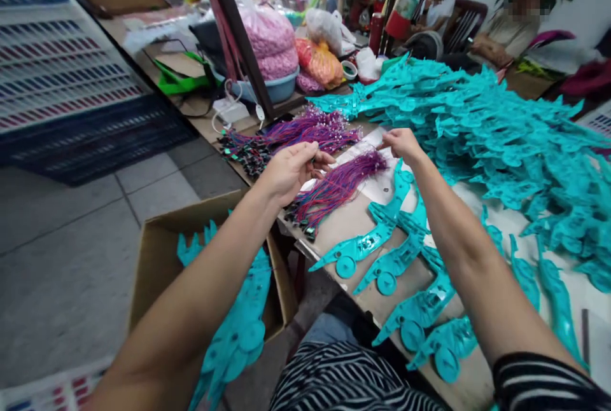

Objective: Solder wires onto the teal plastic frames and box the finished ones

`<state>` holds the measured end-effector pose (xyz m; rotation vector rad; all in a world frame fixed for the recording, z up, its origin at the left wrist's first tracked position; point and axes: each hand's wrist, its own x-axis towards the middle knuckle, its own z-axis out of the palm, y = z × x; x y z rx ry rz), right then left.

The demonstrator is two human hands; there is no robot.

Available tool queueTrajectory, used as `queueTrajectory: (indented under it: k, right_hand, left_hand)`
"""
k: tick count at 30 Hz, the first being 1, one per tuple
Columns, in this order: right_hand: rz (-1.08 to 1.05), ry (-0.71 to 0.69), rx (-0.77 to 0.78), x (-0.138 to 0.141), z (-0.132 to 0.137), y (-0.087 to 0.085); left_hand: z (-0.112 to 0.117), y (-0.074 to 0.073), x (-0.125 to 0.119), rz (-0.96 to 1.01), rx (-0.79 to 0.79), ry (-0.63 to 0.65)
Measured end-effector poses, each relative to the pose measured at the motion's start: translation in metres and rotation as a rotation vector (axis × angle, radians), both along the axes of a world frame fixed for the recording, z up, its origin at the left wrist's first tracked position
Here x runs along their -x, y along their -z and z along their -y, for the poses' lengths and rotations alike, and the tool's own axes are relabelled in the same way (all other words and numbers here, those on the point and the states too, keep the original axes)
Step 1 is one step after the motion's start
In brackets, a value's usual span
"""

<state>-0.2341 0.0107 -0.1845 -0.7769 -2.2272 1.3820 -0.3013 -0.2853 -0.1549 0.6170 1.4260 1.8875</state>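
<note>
My left hand point(296, 170) is over the near bundle of purple, red and blue wires point(338, 187), thumb and forefinger drawn together, the other fingers loosely curled. A small dark bit shows at its fingertips, too small to name. Beyond the bundle's pale-tipped end, my right hand point(401, 142) is closed in a pinch; whatever it holds cannot be made out. A second wire bundle point(305, 130) with black connectors lies behind. Below my right forearm, several turquoise plastic pieces point(382, 233), long and curved with round discs, lie in a row on the table point(334, 252).
A large heap of turquoise pieces point(501, 125) covers the table's far right. An open cardboard box point(157, 271) with more pieces stands at my left. Behind are a power strip point(231, 111), a blue basin point(281, 88) with pink bags, and stacked crates point(71, 80). Two people sit at the back right.
</note>
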Motion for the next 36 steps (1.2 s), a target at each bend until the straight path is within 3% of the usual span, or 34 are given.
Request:
queueTrajectory:
  k: [11, 14, 21, 25, 30, 33, 36]
  right_hand:
    - [-0.050, 0.025, 0.144, -0.012, 0.004, 0.001]
    - [-0.037, -0.011, 0.181, -0.013, 0.005, 0.004]
    - [-0.009, -0.003, 0.098, -0.005, 0.009, 0.006]
    - [-0.033, -0.083, 0.135, 0.001, 0.018, 0.001]
    - [-0.083, -0.121, 0.130, -0.001, 0.024, -0.004]
    - [-0.123, -0.128, 0.131, -0.005, 0.022, -0.004]
    - [-0.160, -0.120, 0.087, -0.009, 0.019, -0.001]
  left_hand:
    - [-0.015, 0.018, 0.006, 0.055, 0.014, 0.031]
    - [-0.031, 0.024, 0.005, 0.129, 0.057, 0.086]
    - [-0.090, 0.038, 0.000, 0.188, 0.162, 0.109]
    - [-0.122, 0.049, 0.000, 0.023, 0.231, -0.023]
    - [-0.155, 0.065, 0.007, -0.363, 0.362, -0.181]
    - [-0.163, 0.070, 0.014, -0.577, 0.480, -0.241]
    - [-0.162, 0.072, 0.018, -0.670, 0.486, -0.222]
